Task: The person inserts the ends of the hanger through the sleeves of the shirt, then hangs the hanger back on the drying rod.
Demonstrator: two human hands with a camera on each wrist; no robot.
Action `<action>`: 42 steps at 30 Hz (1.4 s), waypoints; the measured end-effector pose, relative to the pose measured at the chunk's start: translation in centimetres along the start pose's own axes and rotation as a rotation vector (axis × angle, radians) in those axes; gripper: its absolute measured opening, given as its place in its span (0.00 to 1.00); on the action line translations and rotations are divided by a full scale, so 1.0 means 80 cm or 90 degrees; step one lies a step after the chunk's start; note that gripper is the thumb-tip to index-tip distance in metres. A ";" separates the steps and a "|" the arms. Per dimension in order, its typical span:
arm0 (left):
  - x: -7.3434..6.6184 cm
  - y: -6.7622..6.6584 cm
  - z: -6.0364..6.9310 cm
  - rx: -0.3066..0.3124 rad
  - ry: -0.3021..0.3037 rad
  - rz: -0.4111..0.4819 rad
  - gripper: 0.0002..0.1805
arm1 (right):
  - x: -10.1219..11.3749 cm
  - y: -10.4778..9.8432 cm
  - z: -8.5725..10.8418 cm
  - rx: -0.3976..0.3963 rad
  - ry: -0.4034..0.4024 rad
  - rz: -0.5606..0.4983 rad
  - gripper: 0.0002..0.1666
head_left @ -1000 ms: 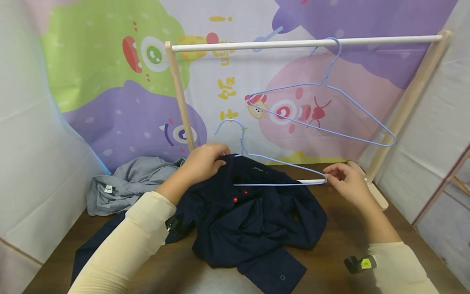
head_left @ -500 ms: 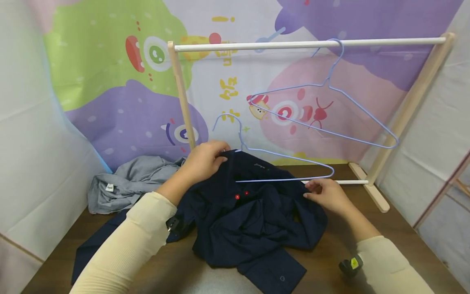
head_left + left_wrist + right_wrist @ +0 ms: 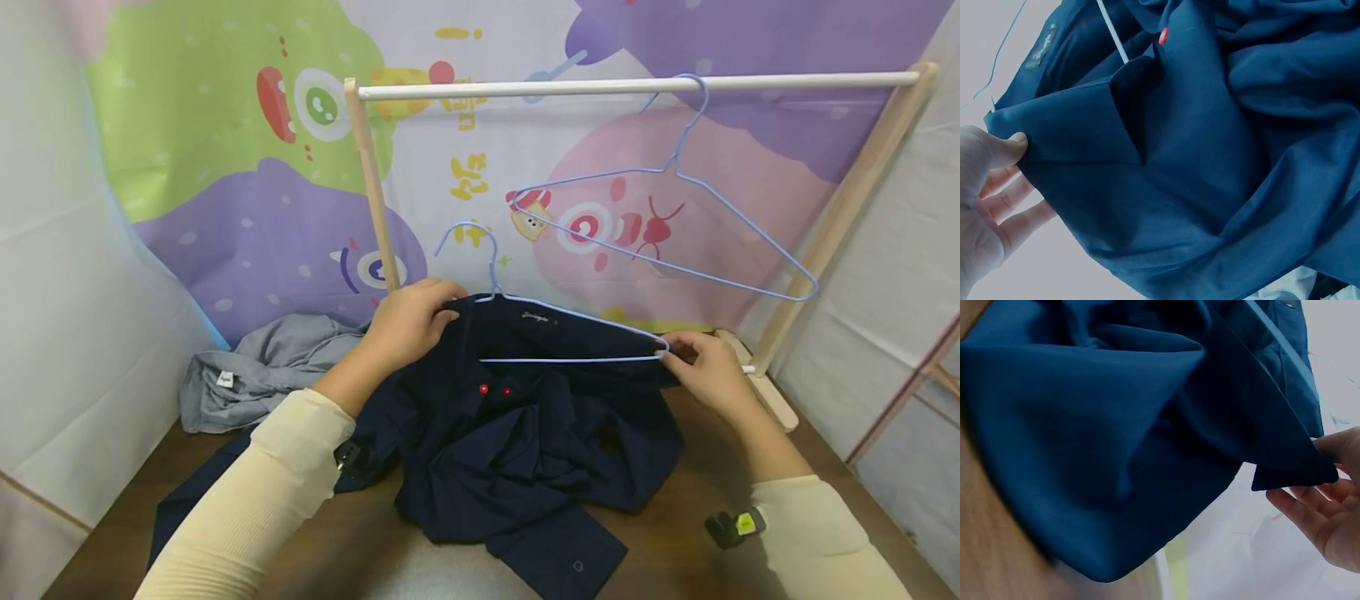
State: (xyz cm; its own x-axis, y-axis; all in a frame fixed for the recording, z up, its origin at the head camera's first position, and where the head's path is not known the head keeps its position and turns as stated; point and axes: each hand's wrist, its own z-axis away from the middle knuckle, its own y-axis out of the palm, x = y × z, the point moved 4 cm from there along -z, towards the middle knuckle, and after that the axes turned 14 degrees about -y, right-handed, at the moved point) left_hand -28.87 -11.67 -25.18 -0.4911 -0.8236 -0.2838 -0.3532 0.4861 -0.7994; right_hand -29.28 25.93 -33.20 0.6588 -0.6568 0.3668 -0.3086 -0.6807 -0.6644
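1. Above the table, we find the navy shirt raised at its collar, its lower folds lying on the wood; the blue hanger sits in the neck opening, left end hidden under cloth.
2. Left hand: thumb and fingers pinch the collar. Right hand: thumb and fingers pinch the shirt's edge at the hanger's right tip (we cannot tell whether the wire is gripped too).
3. Slip hazard: we judge that a loosened left pinch could let the collar slide off the hidden end.
4. Snag hazard: forcing the right tip against bunched cloth could skew the hanger.
5. Weight hazard: the folds on the table may drag the neck down if the hands lift unevenly.
6. Containers: we see none; only the neck opening encloses anything, namely part of the hanger.
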 end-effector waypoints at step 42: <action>-0.015 0.021 0.014 -0.086 0.007 -0.163 0.08 | 0.148 0.012 -0.009 0.147 -0.207 0.022 0.14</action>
State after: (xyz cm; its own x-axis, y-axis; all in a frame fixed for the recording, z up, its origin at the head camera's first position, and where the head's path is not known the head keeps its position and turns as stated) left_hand -28.00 -10.21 -26.76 -0.3805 -0.9218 -0.0748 -0.5692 0.2971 -0.7666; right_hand -22.25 17.27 -29.01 0.8452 -0.5156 0.1406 -0.1968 -0.5448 -0.8151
